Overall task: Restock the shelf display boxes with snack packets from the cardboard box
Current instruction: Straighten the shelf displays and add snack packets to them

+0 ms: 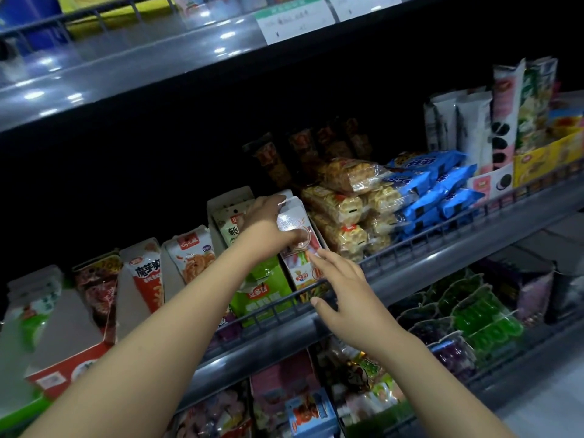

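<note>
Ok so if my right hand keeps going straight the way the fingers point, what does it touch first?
Most likely the white packets that the left hand holds in the display box; the right hand points up-left at them, fingers straight. Depth is unclear, but its fingertips look nearly there.

Dim aisle; grey metal shelves (pixel 442 267) with wire rails, glossy glare overhead

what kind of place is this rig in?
Most likely a small shop's snack aisle: tiered shelves with wire front rails, price tags on the upper shelf edge, and open display boxes of snack packets.
</note>
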Action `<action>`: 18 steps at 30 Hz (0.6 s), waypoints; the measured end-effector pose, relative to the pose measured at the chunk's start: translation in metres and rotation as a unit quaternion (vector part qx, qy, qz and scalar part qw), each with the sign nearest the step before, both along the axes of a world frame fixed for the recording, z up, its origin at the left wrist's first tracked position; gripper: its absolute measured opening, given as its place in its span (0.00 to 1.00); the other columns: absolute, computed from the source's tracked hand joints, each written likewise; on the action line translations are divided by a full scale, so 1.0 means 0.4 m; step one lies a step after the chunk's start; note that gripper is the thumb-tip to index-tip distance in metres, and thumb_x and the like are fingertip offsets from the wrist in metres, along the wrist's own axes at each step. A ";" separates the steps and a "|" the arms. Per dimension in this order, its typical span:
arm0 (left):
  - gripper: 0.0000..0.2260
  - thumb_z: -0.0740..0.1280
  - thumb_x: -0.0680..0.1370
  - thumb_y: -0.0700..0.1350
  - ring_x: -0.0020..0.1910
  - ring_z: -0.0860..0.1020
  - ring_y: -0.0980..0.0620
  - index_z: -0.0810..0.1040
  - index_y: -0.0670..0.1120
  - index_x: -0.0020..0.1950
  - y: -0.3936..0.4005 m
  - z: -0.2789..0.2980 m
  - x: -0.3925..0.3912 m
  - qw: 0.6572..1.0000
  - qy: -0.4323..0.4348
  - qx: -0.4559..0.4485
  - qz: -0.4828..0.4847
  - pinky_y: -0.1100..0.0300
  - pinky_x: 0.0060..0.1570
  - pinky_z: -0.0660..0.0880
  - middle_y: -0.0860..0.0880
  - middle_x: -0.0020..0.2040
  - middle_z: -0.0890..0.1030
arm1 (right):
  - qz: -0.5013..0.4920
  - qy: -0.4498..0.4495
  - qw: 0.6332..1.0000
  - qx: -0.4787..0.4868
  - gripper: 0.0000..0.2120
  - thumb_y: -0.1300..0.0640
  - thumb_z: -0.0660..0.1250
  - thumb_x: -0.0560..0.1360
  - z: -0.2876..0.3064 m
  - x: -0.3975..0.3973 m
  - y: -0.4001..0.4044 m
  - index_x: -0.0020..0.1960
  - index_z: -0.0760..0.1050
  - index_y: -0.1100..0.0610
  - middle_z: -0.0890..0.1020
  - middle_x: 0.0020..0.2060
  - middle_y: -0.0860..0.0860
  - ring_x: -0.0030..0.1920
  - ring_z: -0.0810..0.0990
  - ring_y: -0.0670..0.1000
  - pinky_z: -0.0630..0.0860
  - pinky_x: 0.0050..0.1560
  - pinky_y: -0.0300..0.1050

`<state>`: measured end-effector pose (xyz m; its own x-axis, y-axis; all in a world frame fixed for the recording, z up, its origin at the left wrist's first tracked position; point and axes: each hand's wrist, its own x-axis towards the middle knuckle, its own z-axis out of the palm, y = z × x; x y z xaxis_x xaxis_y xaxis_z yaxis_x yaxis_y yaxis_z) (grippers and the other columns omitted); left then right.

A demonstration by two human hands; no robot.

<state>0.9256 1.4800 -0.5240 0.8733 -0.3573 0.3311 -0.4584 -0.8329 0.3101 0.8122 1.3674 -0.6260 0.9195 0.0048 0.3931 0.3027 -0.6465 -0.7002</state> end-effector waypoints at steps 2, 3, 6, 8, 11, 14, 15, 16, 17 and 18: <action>0.31 0.72 0.71 0.55 0.68 0.66 0.48 0.67 0.50 0.71 0.011 -0.010 -0.023 0.999 -0.022 -0.049 -0.012 0.52 0.67 0.65 0.49 0.69 0.67 | 0.001 0.000 1.000 -0.006 0.30 0.52 0.60 0.79 -0.001 -0.003 0.000 0.77 0.50 0.47 0.49 0.74 0.37 0.72 0.45 0.39 0.49 0.71 0.39; 0.28 0.71 0.72 0.55 0.67 0.68 0.51 0.68 0.50 0.70 0.017 -0.016 -0.038 0.997 -0.030 -0.063 -0.017 0.56 0.66 0.66 0.50 0.68 0.69 | 0.002 0.002 1.000 -0.008 0.31 0.52 0.60 0.79 -0.003 -0.005 0.001 0.77 0.49 0.46 0.48 0.74 0.36 0.73 0.44 0.39 0.48 0.72 0.40; 0.21 0.67 0.76 0.53 0.61 0.69 0.58 0.71 0.49 0.67 0.039 -0.044 -0.101 0.993 -0.039 -0.102 -0.042 0.71 0.58 0.63 0.51 0.66 0.71 | 0.005 -0.006 1.000 -0.020 0.31 0.51 0.59 0.79 -0.012 -0.016 0.007 0.76 0.46 0.44 0.43 0.73 0.34 0.71 0.41 0.36 0.44 0.72 0.40; 0.18 0.65 0.77 0.53 0.64 0.69 0.56 0.72 0.51 0.66 0.059 -0.069 -0.141 0.990 -0.058 -0.119 -0.051 0.61 0.65 0.64 0.52 0.65 0.71 | 0.002 -0.031 0.999 -0.032 0.31 0.51 0.59 0.79 -0.020 -0.025 0.014 0.76 0.47 0.45 0.44 0.71 0.33 0.69 0.40 0.33 0.44 0.71 0.39; 0.14 0.65 0.78 0.50 0.65 0.68 0.56 0.74 0.52 0.63 0.098 -0.107 -0.205 0.982 -0.071 -0.163 -0.062 0.49 0.69 0.63 0.57 0.61 0.71 | -0.012 -0.073 0.997 -0.028 0.27 0.51 0.60 0.79 -0.028 -0.050 0.033 0.75 0.56 0.49 0.55 0.73 0.38 0.71 0.48 0.37 0.49 0.71 0.39; 0.11 0.63 0.78 0.48 0.62 0.69 0.57 0.75 0.53 0.60 0.144 -0.156 -0.278 0.978 -0.084 -0.179 -0.060 0.47 0.67 0.65 0.57 0.58 0.72 | -0.032 -0.089 0.995 -0.024 0.22 0.51 0.62 0.78 -0.040 -0.088 0.066 0.71 0.66 0.51 0.69 0.67 0.44 0.68 0.59 0.43 0.58 0.69 0.38; 0.11 0.63 0.77 0.49 0.61 0.69 0.57 0.75 0.53 0.59 0.161 -0.177 -0.304 0.979 -0.082 -0.180 -0.054 0.47 0.66 0.65 0.57 0.57 0.72 | -0.037 -0.084 0.995 -0.025 0.20 0.51 0.62 0.78 -0.047 -0.101 0.078 0.69 0.67 0.51 0.71 0.65 0.45 0.67 0.62 0.44 0.61 0.67 0.39; 0.11 0.62 0.77 0.49 0.61 0.69 0.58 0.75 0.53 0.59 0.179 -0.202 -0.329 0.979 -0.075 -0.183 -0.048 0.48 0.65 0.66 0.57 0.56 0.73 | -0.040 -0.076 0.996 -0.028 0.20 0.51 0.62 0.78 -0.055 -0.115 0.089 0.69 0.68 0.50 0.72 0.64 0.45 0.66 0.64 0.45 0.63 0.65 0.39; 0.11 0.61 0.77 0.50 0.60 0.69 0.58 0.75 0.54 0.58 0.198 -0.230 -0.354 0.979 -0.063 -0.190 -0.040 0.48 0.65 0.66 0.57 0.56 0.73 | -0.041 -0.063 0.997 -0.033 0.19 0.50 0.61 0.78 -0.068 -0.129 0.101 0.68 0.68 0.50 0.73 0.63 0.45 0.65 0.66 0.45 0.65 0.63 0.39; 0.11 0.61 0.77 0.50 0.60 0.70 0.58 0.75 0.54 0.58 0.217 -0.260 -0.380 0.978 -0.050 -0.201 -0.031 0.47 0.64 0.66 0.57 0.56 0.73 | -0.039 -0.046 0.997 -0.042 0.19 0.50 0.61 0.78 -0.084 -0.144 0.113 0.68 0.68 0.50 0.74 0.62 0.45 0.65 0.67 0.46 0.66 0.61 0.40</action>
